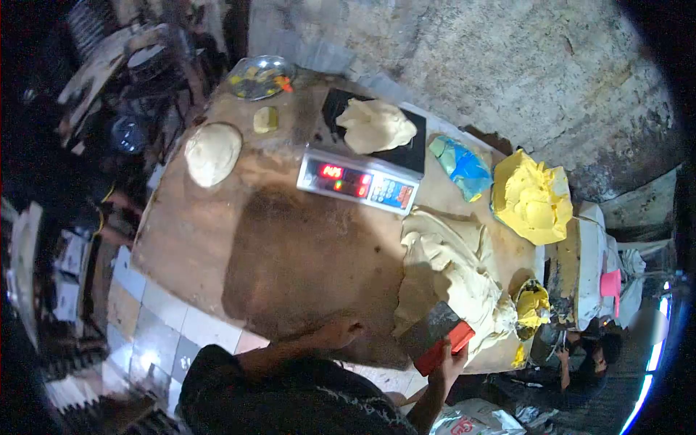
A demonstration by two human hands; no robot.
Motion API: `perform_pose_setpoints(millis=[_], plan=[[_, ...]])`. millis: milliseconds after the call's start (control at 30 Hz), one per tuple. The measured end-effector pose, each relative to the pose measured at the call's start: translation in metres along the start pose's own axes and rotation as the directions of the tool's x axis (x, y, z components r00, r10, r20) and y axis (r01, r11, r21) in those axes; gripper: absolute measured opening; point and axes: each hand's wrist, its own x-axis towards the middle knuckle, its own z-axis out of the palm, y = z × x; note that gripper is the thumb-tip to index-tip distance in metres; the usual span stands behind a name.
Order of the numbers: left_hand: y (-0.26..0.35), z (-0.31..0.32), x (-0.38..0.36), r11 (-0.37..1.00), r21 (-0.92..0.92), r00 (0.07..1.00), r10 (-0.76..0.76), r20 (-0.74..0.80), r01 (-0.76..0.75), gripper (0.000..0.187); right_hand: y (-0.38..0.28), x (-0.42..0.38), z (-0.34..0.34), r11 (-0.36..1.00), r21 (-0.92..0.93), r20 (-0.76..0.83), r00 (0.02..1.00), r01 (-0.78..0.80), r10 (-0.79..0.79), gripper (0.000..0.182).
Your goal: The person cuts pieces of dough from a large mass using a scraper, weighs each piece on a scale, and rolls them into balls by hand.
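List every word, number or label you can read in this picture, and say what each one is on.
Scale display: glowing red digits, too blurred to read.
Scale keypad panel: markings too small to read.
Blue packet: no legible print.
White bag at the bottom edge: red lettering, cut off and unreadable.

A bakery workroom: dough [449, 268], scale [360, 181], floured table [290, 261].

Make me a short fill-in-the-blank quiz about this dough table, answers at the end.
The lump of dough on the scale sits on its ____ tray.
The scale's lit digits are ____.
The right hand holds a scraper with a ____ handle.
Answers: black; red; red.
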Motion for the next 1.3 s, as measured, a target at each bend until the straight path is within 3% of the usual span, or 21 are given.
perform_pose_setpoints(millis=[33,100,133,200,233,300,367,633,700,767,833,867,967,1033,1067,1133,1167,1200,1233,1267,1300], plan=[[-0.006,0.008,-0.014,1.000,0.000,1.000,-0.020,-0.020,0.020,0.029,-0.001,-0.007,-0.005,1.000,0.005,0.026,1.000,-0.009,0.008,0.032],[-0.018,0.023,-0.035,0.998,0.055,0.999,0.030,0.038,-0.032,0.032,-0.006,-0.017,-0.009,0.973,0.034,0.196,0.956,-0.229,0.218,0.026],[-0.022,0.025,-0.041,0.998,0.056,1.000,0.011,0.023,-0.012,0.032,-0.012,-0.022,-0.005,0.901,-0.347,0.108,0.943,-0.262,0.316,0.028],[-0.028,0.012,-0.050,0.939,0.336,0.980,0.133,-0.150,-0.077,0.034,0.053,-0.012,-0.004,0.983,-0.127,0.330,0.929,-0.129,0.165,0.029],[-0.020,0.007,-0.059,0.936,0.344,0.980,0.128,-0.152,-0.069,0.034,0.063,-0.013,0.004,0.965,-0.255,0.407,0.899,-0.061,0.164,0.028],[0.013,-0.009,-0.075,0.986,-0.036,0.919,-0.162,-0.360,0.160,0.034,0.054,-0.017,0.033,0.930,-0.367,0.478,0.864,0.033,0.158,0.028],[0.034,-0.030,-0.083,0.984,-0.028,0.922,-0.174,-0.347,0.175,0.033,0.038,-0.027,0.061,0.944,-0.300,0.649,0.755,0.135,0.099,0.033],[-0.003,-0.166,-0.008,0.995,0.030,0.958,-0.080,-0.276,0.092,0.032,0.099,0.022,0.122,0.859,-0.503,0.688,0.643,0.089,0.336,0.034],[-0.018,-0.207,0.027,0.998,-0.025,0.896,0.046,-0.442,-0.063,0.031,0.101,0.032,0.137,0.857,-0.509,0.689,0.636,0.084,0.347,0.035],[0.019,-0.252,0.049,0.982,0.164,0.798,0.025,-0.602,0.093,0.025,0.056,0.024,0.149,0.930,-0.352,0.735,0.582,-0.110,0.347,0.039],[0.014,-0.289,0.083,0.972,0.202,0.720,0.227,-0.656,-0.122,0.022,0.025,0.026,0.166,0.871,-0.487,0.684,0.596,-0.055,0.421,0.038],[0.012,-0.300,0.096,0.975,0.185,0.741,0.216,-0.635,-0.125,0.022,0.019,0.027,0.172,0.799,-0.601,0.648,0.596,0.018,0.474,0.037],[0.013,-0.319,0.123,0.982,0.141,0.706,0.187,-0.683,-0.123,0.021,0.024,0.027,0.177,0.863,-0.454,0.634,0.599,-0.223,0.489,0.034],[0.013,-0.322,0.138,0.982,0.094,0.555,0.170,-0.814,-0.163,0.017,0.018,0.023,0.175,0.834,-0.465,0.570,0.620,-0.297,0.539,0.034],[0.007,-0.314,0.148,0.982,0.084,0.573,0.168,-0.802,-0.170,0.017,0.017,0.023,0.172,0.844,-0.485,0.544,0.676,-0.230,0.497,0.035],[0.010,-0.289,0.160,0.934,-0.117,0.724,0.178,-0.666,-0.338,0.012,0.018,0.020,0.161,0.831,-0.542,0.434,0.805,-0.127,0.406,0.035],[0.022,-0.269,0.156,0.951,-0.009,0.760,0.241,-0.603,-0.309,0.012,0.020,0.019,0.150,0.808,-0.582,0.345,0.871,-0.095,0.350,0.035],[0.048,-0.249,0.148,0.953,0.099,0.796,0.295,-0.529,-0.288,0.012,0.039,0.016,0.134,0.872,-0.371,0.107,0.918,-0.319,0.381,0.031],[0.027,-0.203,0.165,0.959,-0.056,0.876,0.228,-0.424,-0.277,0.019,0.030,0.019,0.122,0.915,-0.341,0.016,0.972,-0.213,0.233,0.029],[-0.002,-0.144,0.183,0.948,-0.209,0.943,0.175,-0.283,-0.239,0.025,0.016,0.020,0.104,0.922,-0.271,-0.076,0.961,-0.276,0.266,0.025],[-0.008,-0.087,0.187,0.944,-0.231,0.957,0.182,-0.227,-0.234,0.025,-0.028,0.017,0.123,0.974,-0.114,-0.204,0.964,-0.196,0.171,0.020]])
